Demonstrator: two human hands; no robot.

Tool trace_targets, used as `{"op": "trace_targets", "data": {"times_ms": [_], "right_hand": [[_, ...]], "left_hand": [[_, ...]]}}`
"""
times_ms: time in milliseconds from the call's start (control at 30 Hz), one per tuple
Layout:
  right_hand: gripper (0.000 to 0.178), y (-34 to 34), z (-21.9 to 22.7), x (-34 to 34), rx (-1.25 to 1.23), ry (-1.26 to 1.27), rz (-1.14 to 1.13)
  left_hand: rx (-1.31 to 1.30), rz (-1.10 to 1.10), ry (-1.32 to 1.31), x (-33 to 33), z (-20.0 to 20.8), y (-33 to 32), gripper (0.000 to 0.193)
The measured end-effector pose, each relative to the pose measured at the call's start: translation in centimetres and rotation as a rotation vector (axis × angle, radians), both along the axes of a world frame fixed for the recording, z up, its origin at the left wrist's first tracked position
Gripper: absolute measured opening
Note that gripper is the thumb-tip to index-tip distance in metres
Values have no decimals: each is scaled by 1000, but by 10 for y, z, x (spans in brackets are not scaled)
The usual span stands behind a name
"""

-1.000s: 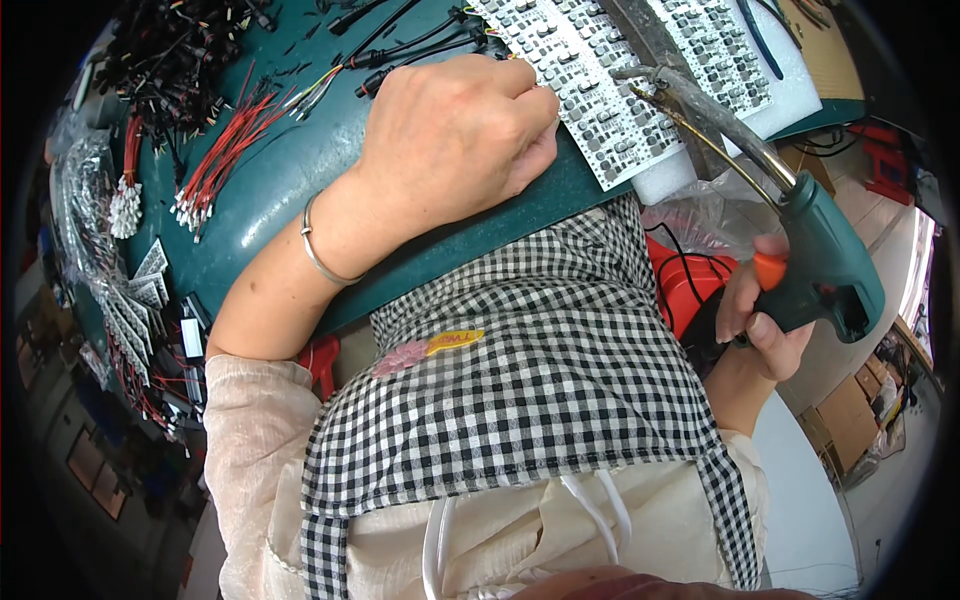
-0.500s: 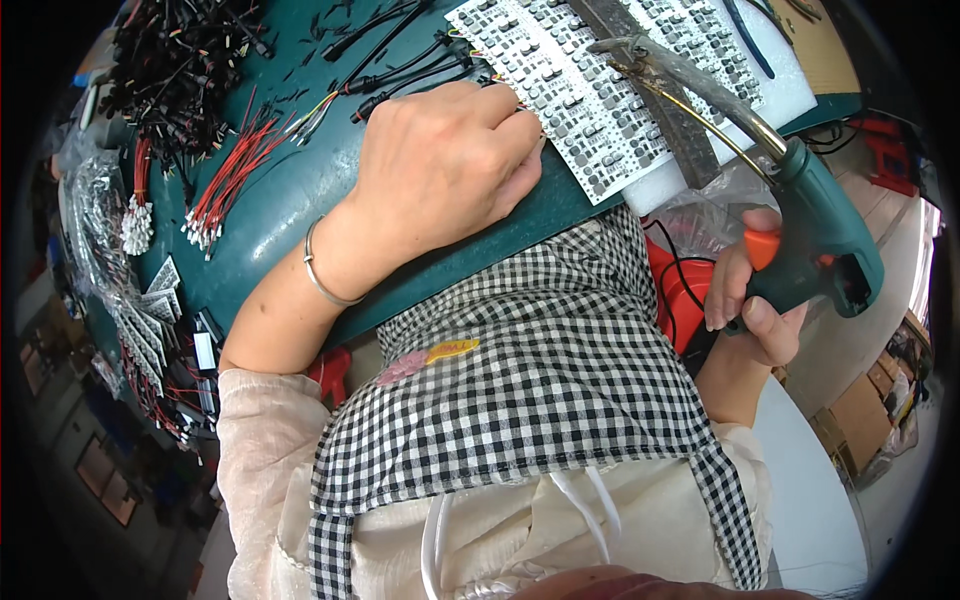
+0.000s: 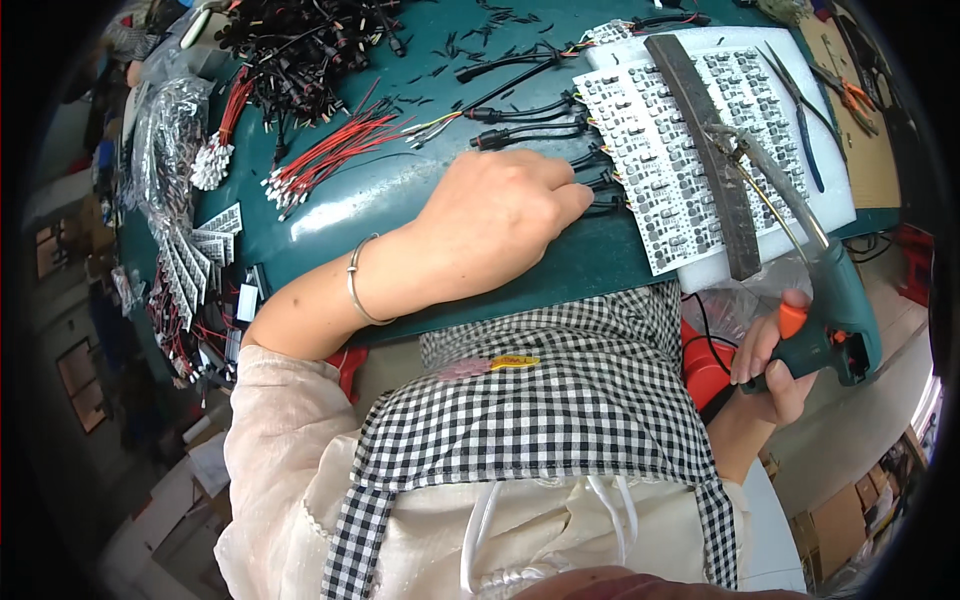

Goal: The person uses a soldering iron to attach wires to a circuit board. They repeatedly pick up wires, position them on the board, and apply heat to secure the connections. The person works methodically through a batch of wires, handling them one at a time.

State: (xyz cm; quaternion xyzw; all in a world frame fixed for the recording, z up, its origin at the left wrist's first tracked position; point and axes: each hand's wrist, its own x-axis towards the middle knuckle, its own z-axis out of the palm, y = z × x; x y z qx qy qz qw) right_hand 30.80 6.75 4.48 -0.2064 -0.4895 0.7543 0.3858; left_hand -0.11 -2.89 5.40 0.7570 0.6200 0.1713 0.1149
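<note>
My left hand (image 3: 505, 220) is closed, knuckles up, beside the left edge of a white circuit board panel (image 3: 640, 150). Its fingertips are hidden, so what they pinch, if anything, cannot be seen. Short black cables (image 3: 530, 135) with connectors stick out from that panel edge, next to the hand. In my right hand (image 3: 770, 370) is a green soldering gun (image 3: 835, 310) with an orange trigger, gripped by its handle. The gun's tip reaches over a dark flat bar (image 3: 712, 170) lying across the panel. White foam (image 3: 830, 190) lies under the panel.
Red wires with white plugs (image 3: 330, 160) lie on the green tabletop (image 3: 340, 235), near a heap of black connector cables (image 3: 310, 60). Pliers (image 3: 800, 110) rest on the foam's right side, with orange-handled cutters (image 3: 855, 98) beyond. Bagged parts (image 3: 170, 150) hang over the left edge.
The whole view has shifted, bringing more of the panel and the pliers into sight. The gun's tip sits somewhat nearer the bar's close end. Both hands keep much the same pose.
</note>
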Motion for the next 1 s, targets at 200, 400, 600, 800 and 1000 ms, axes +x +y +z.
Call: {"op": "trace_targets", "data": {"times_ms": [200, 400, 600, 800, 1000], "right_hand": [[64, -4, -1, -1, 9, -30, 23], [63, -9, 1, 2, 22, -119, -15], [62, -16, 3, 15, 3, -219, -25], [61, -23, -8, 32, 153, -343, -13], [58, -21, -2, 29, 59, -328, -29]], "left_hand": [[15, 74, -126, 11, -7, 2, 20], [17, 140, -78, 25, -15, 15, 15], [90, 172, -138, 26, -28, 18, 13], [89, 184, -145, 29, -28, 19, 14], [51, 231, -300, 27, -34, 23, 20]]}}
